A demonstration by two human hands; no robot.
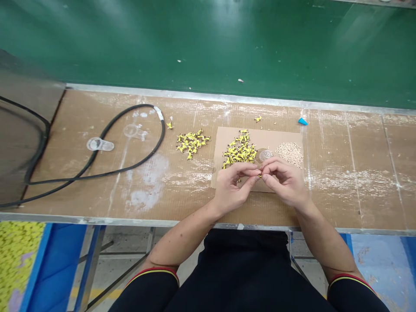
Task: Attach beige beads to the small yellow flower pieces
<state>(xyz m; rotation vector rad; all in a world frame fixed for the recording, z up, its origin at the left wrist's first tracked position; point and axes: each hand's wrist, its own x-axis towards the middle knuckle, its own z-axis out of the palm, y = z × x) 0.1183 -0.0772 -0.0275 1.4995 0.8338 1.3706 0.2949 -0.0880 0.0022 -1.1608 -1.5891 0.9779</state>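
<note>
My left hand [233, 184] and my right hand [283, 180] meet over a cardboard sheet [224, 149] on the workbench. Both pinch one small yellow part [259, 175] between their fingertips. Just beyond the hands lies a heap of the same yellow parts [239, 150] on the cardboard. A small clear round dish [265, 154] sits by my right fingers. To its right lies a heap of tiny beige pieces [290, 152]. A second heap of yellow parts [192, 143] rests on the bench, left of the cardboard.
A black cable [136, 156] loops across the left of the brown bench [351, 182]. Two clear plastic lids [99, 144] lie inside the loop. A small blue piece [302, 121] lies at the back edge. A green belt [208, 43] runs behind. A blue bin of yellow parts [19, 255] stands below left.
</note>
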